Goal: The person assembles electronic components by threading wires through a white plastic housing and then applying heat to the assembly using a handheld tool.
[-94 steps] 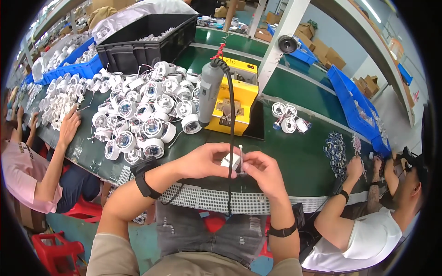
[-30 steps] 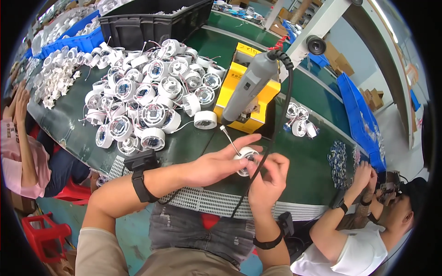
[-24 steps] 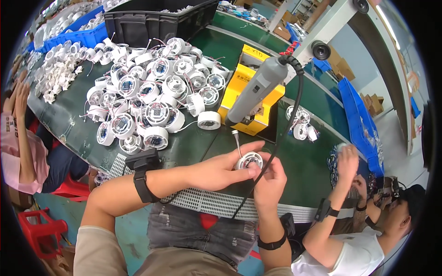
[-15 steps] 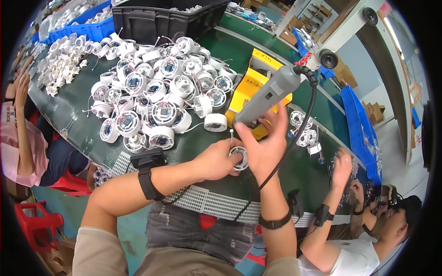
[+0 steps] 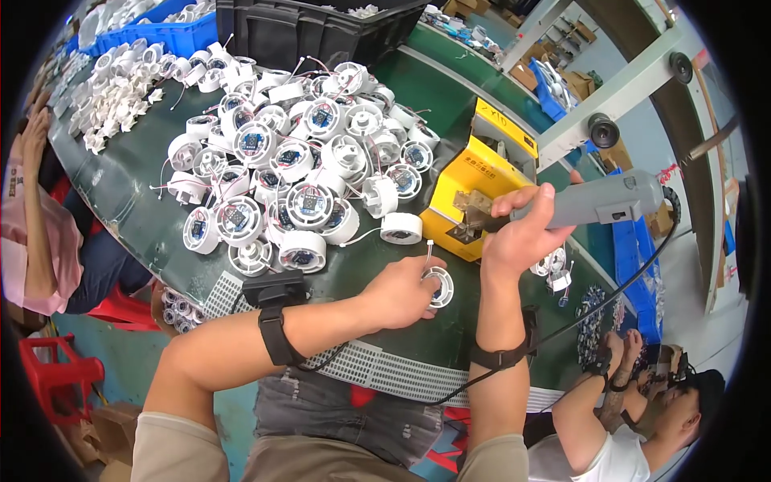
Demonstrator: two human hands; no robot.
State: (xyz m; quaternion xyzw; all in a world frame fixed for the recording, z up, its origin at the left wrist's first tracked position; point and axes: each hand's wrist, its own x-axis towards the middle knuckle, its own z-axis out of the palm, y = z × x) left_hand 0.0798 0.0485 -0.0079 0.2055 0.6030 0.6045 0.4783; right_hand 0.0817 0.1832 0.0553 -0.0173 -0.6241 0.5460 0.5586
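My right hand (image 5: 520,238) is wrapped round a grey electric screwdriver (image 5: 598,201), which lies nearly level with its cabled end to the right. Its tip end is at the front of a yellow screw feeder (image 5: 475,178); whether the bit touches a screw cannot be made out. My left hand (image 5: 397,294) grips a small white round housing (image 5: 446,289) on the green table, its open face up and a short wire with a white plug (image 5: 430,243) standing from it. Just beyond lies another white housing (image 5: 401,228).
A large heap of white housings (image 5: 309,201) with circuit boards and wires covers the table's middle. Behind it stand a black bin (image 5: 313,36) and a blue bin (image 5: 173,40). The screwdriver's black cable (image 5: 598,317) loops past my right forearm. Co-workers sit on both sides.
The screwdriver has swung from upright to nearly level, and my right hand has closed round it, its tip end now at the feeder. My left hand still holds the housing.
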